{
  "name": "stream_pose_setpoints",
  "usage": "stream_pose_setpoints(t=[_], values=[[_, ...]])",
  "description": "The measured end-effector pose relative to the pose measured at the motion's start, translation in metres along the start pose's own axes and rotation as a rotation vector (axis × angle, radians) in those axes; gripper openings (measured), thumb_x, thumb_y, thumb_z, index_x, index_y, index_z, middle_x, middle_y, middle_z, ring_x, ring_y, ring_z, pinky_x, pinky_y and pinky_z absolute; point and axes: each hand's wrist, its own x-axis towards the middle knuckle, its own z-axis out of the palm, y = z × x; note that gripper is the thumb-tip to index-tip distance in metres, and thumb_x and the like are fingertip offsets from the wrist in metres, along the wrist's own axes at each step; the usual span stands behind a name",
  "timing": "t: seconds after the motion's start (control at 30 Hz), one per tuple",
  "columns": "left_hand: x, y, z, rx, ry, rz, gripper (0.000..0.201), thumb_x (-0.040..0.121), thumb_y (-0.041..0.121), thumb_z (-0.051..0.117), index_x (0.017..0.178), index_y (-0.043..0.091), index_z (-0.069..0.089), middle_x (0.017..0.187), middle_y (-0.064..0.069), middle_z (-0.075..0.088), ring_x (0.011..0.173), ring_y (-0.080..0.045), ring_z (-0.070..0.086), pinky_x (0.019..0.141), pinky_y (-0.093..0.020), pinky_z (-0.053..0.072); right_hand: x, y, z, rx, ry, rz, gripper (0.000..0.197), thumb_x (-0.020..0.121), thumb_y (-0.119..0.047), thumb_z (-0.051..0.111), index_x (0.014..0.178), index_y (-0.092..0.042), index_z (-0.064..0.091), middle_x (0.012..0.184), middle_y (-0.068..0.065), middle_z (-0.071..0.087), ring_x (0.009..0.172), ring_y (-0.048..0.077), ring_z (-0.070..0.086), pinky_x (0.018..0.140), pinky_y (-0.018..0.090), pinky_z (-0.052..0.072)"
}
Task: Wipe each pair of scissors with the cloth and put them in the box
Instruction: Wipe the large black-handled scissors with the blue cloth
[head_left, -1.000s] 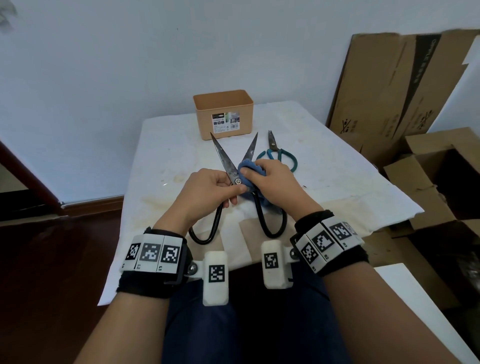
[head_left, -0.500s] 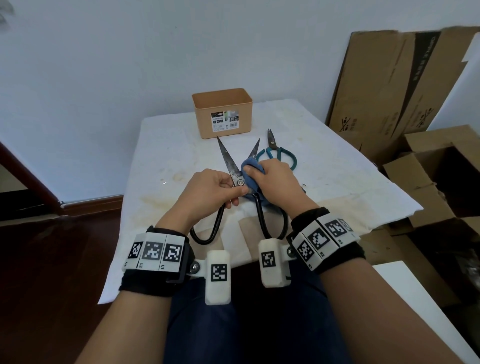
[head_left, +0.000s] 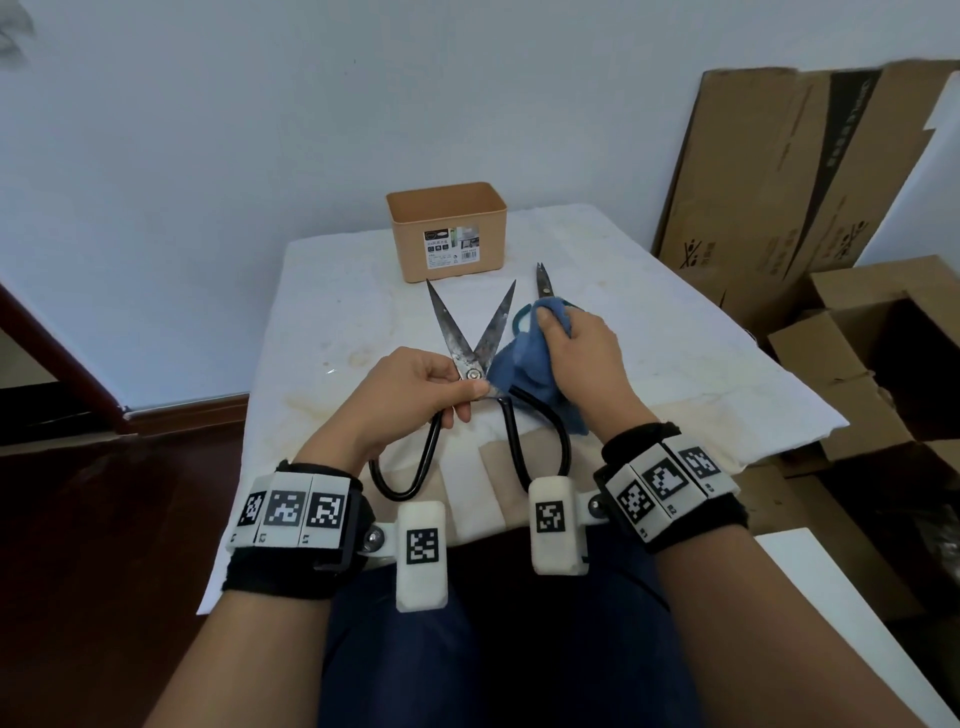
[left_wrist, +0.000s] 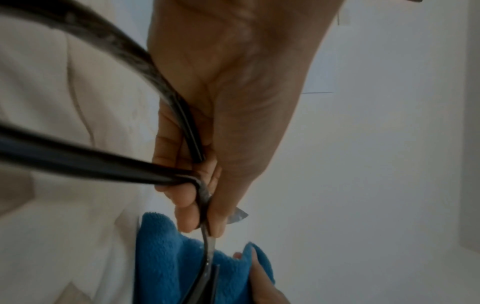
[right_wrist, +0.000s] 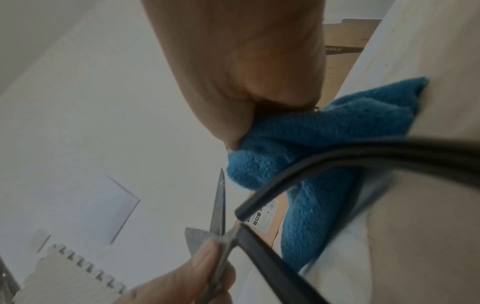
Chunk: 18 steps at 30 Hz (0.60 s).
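The white-covered tabletop (head_left: 363, 291) has bare cloth along its left edge, beside dark floor. Its right edge runs close to stacked cardboard boxes (head_left: 852, 332), with flattened cardboard (head_left: 779, 166) leaning on the wall behind them.

The left hand (head_left: 415, 387) comes in over the near edge with knuckles up, thumb and fingers pinching the big scissors (head_left: 470, 343) just at the pivot screw. In the left wrist view the fingers (left_wrist: 182, 209) curl around the neck where the black handle loop meets the blade. The blades stand open in a V, tips pointing toward the far edge, and the black loops hang over the near edge toward the person's lap.

At the far edge, near its middle, stands the tan box (head_left: 447, 228), open on top. Its front sticker carries small print and a barcode, too small to read.

The right hand (head_left: 576, 353) is bunched around the blue cloth (head_left: 519, 364), fingers folded over its top, just right of the right blade. A fold of cloth drapes down against the right handle loop. Behind this hand lie the small scissors (head_left: 543, 283) with teal handles, blades closed and pointing toward the far edge, partly hidden.

The print on the leaning cardboard is illegible.
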Motion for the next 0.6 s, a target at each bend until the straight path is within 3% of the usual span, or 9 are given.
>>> stream_pose_setpoints(t=[0.07, 0.17, 0.27, 0.4, 0.47, 0.53, 0.6], values=[[0.0, -0.002, -0.003, 0.003, 0.004, -0.014, 0.035, 0.087, 0.037, 0.075, 0.068, 0.008, 0.071, 0.062, -0.009, 0.068, 0.057, -0.012, 0.053, 0.071, -0.032, 0.043, -0.001, 0.002, -0.002, 0.073, 0.045, 0.014, 0.026, 0.1, -0.029, 0.047, 0.086, -0.008, 0.054, 0.074, 0.0, 0.052, 0.075, 0.02, 0.05, 0.062, 0.027, 0.03], [0.0, -0.001, -0.003, -0.002, 0.005, -0.026, 0.038, 0.089, 0.04, 0.072, 0.07, 0.007, 0.072, 0.057, -0.004, 0.063, 0.058, -0.013, 0.051, 0.07, -0.031, 0.042, -0.007, 0.002, -0.002, 0.266, 0.013, 0.041, 0.015, 0.096, -0.025, 0.055, 0.102, -0.012, 0.053, 0.086, 0.003, 0.06, 0.077, 0.011, 0.057, 0.06, 0.021, 0.042], [-0.001, -0.001, -0.001, -0.019, -0.001, -0.031, 0.039, 0.089, 0.039, 0.072, 0.071, 0.005, 0.072, 0.057, -0.004, 0.062, 0.059, -0.013, 0.05, 0.07, -0.03, 0.042, -0.011, 0.0, -0.001, 0.318, -0.035, -0.018, 0.01, 0.096, -0.019, 0.057, 0.103, -0.013, 0.052, 0.075, 0.005, 0.06, 0.065, 0.001, 0.057, 0.056, 0.012, 0.043], [-0.001, -0.001, 0.001, -0.038, 0.025, -0.034, 0.039, 0.089, 0.038, 0.072, 0.073, 0.002, 0.072, 0.057, -0.004, 0.061, 0.059, -0.012, 0.05, 0.069, -0.03, 0.041, -0.015, -0.003, 0.003, 0.321, -0.147, -0.002, 0.022, 0.091, -0.032, 0.065, 0.1, -0.014, 0.057, 0.077, 0.001, 0.061, 0.071, 0.01, 0.058, 0.066, 0.024, 0.046], [0.0, -0.002, 0.001, -0.048, 0.045, -0.036, 0.04, 0.089, 0.038, 0.073, 0.074, 0.0, 0.072, 0.056, -0.003, 0.061, 0.057, -0.011, 0.051, 0.069, -0.03, 0.041, -0.019, -0.007, 0.003, 0.33, -0.199, 0.016, 0.031, 0.093, -0.044, 0.058, 0.101, -0.014, 0.06, 0.083, 0.003, 0.06, 0.078, 0.012, 0.057, 0.074, 0.028, 0.046], [0.0, -0.003, 0.002, -0.052, 0.055, -0.038, 0.04, 0.089, 0.038, 0.073, 0.073, 0.001, 0.072, 0.057, -0.004, 0.062, 0.056, -0.01, 0.051, 0.069, -0.031, 0.042, -0.021, -0.009, 0.002, 0.348, -0.217, -0.005, 0.032, 0.099, -0.039, 0.05, 0.096, -0.009, 0.06, 0.082, 0.009, 0.056, 0.077, 0.011, 0.051, 0.074, 0.028, 0.042], [-0.001, -0.004, 0.003, -0.053, 0.06, -0.042, 0.039, 0.088, 0.038, 0.073, 0.072, 0.002, 0.072, 0.056, -0.003, 0.061, 0.055, -0.01, 0.051, 0.068, -0.03, 0.042, -0.024, -0.01, 0.003, 0.331, -0.227, -0.055, 0.016, 0.099, -0.024, 0.051, 0.094, -0.011, 0.059, 0.071, 0.006, 0.048, 0.065, 0.008, 0.045, 0.063, 0.024, 0.038]])
